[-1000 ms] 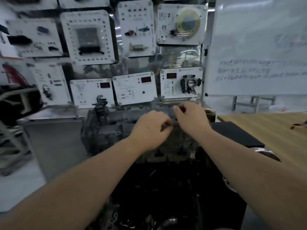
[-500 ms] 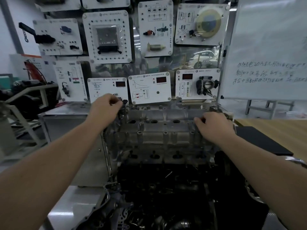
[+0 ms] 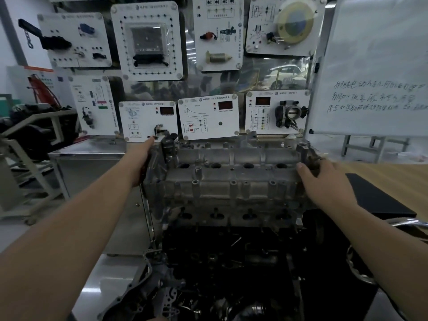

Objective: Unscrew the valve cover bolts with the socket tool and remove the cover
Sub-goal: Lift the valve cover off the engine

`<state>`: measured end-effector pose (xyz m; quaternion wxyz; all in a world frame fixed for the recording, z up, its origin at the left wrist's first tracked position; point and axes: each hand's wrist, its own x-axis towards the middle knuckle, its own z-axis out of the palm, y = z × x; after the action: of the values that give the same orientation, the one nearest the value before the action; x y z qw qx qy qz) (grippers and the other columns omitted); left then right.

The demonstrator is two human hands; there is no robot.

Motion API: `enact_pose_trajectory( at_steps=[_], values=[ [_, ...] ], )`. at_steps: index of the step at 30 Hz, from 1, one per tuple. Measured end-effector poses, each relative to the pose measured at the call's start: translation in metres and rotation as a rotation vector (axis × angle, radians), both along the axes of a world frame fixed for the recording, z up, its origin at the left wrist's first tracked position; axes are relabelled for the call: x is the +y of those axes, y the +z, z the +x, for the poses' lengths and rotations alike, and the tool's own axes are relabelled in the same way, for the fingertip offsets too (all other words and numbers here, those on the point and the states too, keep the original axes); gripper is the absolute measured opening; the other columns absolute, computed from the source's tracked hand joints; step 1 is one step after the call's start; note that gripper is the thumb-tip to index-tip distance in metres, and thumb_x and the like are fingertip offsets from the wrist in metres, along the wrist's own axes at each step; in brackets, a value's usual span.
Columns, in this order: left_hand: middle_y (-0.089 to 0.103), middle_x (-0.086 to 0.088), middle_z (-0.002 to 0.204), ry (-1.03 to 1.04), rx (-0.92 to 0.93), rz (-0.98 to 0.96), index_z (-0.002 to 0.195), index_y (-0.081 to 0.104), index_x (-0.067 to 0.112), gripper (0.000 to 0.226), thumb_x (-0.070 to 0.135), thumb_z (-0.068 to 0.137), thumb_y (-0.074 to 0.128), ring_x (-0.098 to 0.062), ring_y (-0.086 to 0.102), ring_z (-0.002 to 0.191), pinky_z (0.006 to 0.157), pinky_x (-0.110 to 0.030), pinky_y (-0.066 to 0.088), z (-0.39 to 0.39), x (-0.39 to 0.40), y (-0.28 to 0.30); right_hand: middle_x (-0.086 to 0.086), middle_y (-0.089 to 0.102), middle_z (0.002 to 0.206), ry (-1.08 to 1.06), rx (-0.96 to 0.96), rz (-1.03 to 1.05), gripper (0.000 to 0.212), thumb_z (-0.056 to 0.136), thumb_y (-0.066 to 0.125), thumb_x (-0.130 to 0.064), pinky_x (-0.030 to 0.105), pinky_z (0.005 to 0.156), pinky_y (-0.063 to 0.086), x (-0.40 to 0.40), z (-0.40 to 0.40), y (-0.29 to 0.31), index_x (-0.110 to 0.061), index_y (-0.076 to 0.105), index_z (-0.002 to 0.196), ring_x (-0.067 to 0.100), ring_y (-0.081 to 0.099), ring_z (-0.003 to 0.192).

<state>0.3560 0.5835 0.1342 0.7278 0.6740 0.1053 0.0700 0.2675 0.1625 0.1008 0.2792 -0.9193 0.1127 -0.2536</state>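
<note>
The valve cover (image 3: 234, 174), a grey cast metal piece with a row of round openings along its top, is sitting on the dark engine block (image 3: 231, 262) at the middle of the view. The left hand (image 3: 141, 158) is lying against the cover's left end, fingers extended toward the far side along the casting; its grip is spread rather than curled, though the fingertips are partly hidden behind the metal. The right hand (image 3: 324, 179) is resting on the cover's right end, thumb pointing left on the top face and fingers wrapping over the far right corner, so this grip is closing on the cover itself. Both forearms are reaching in from the near edge.

Behind the engine, a display wall of white training panels (image 3: 208, 119) is standing upright, one carrying a throttle body (image 3: 290, 113). A whiteboard (image 3: 375, 66) with handwritten lines is standing at the far right. A wooden surface (image 3: 393, 172) is extending to the right, with a flat black pad (image 3: 379, 198) lying on it just beside the right hand. A metal cabinet (image 3: 97, 174) is standing to the left of the engine.
</note>
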Motion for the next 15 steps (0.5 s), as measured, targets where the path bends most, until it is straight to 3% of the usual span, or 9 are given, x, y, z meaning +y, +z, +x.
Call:
enact_pose_trajectory(
  at_steps=[2,5,7,10,11,13,15],
  values=[
    [0.078,-0.007,0.077,-0.063,-0.001,0.016,0.076,0.082,0.018,0.042,0.052,0.095,0.065,-0.022,0.074,0.058,0.047,-0.028,0.056,-0.001,-0.002,-0.006,0.007,0.065,0.114,-0.002,-0.056,0.228,0.054,0.095,0.052,-0.06,0.037,0.075,0.05,-0.004,0.004,-0.002,-0.019,0.062,0.129,0.028,0.061,0.097],
    [0.079,-0.008,0.084,-0.103,-0.027,0.001,0.074,0.084,0.02,0.036,0.045,0.093,0.068,-0.023,0.076,0.065,0.051,-0.029,0.058,-0.002,-0.001,-0.013,0.005,0.073,0.107,0.043,-0.088,0.691,0.044,0.089,0.065,-0.051,0.047,0.081,0.061,-0.012,0.009,-0.002,-0.022,0.068,0.123,0.031,0.07,0.093],
    [0.079,-0.006,0.082,-0.096,-0.037,0.004,0.072,0.085,0.02,0.037,0.047,0.092,0.068,-0.021,0.076,0.065,0.05,-0.028,0.058,-0.002,0.002,-0.018,0.007,0.078,0.092,0.057,-0.11,0.938,0.031,0.087,0.073,-0.042,0.047,0.07,0.063,-0.017,0.014,-0.006,-0.022,0.072,0.11,0.033,0.076,0.081],
    [0.076,-0.004,0.067,-0.131,-0.036,0.076,0.065,0.082,0.014,0.05,0.044,0.099,0.061,-0.024,0.074,0.062,0.046,-0.021,0.054,0.001,-0.007,-0.015,-0.002,0.077,0.074,0.038,-0.139,1.103,0.017,0.083,0.079,-0.033,0.043,0.057,0.061,-0.019,0.024,-0.014,-0.023,0.075,0.096,0.026,0.076,0.066],
    [0.071,-0.002,0.056,-0.149,-0.051,0.105,0.064,0.076,0.008,0.052,0.036,0.104,0.055,-0.028,0.069,0.063,0.047,-0.02,0.051,0.001,-0.01,-0.013,-0.002,0.077,0.073,0.019,-0.156,1.134,0.016,0.081,0.08,-0.031,0.045,0.057,0.061,-0.018,0.027,-0.016,-0.022,0.076,0.093,0.026,0.076,0.065],
    [0.06,0.002,0.04,-0.13,-0.076,0.173,0.072,0.058,0.008,0.044,0.025,0.11,0.043,-0.021,0.053,0.065,0.053,-0.019,0.044,0.008,-0.013,-0.004,0.0,0.077,0.072,-0.004,-0.181,1.182,0.013,0.077,0.08,-0.027,0.048,0.058,0.06,-0.016,0.031,-0.016,-0.021,0.079,0.088,0.028,0.075,0.064],
    [0.069,0.002,0.054,-0.079,-0.085,0.141,0.085,0.059,0.012,0.036,0.033,0.11,0.043,-0.018,0.059,0.068,0.06,-0.023,0.046,0.024,-0.013,-0.002,0.003,0.078,0.075,0.004,-0.191,1.206,0.013,0.073,0.079,-0.024,0.052,0.061,0.06,-0.015,0.033,-0.016,-0.021,0.08,0.086,0.03,0.076,0.066]
  ],
)
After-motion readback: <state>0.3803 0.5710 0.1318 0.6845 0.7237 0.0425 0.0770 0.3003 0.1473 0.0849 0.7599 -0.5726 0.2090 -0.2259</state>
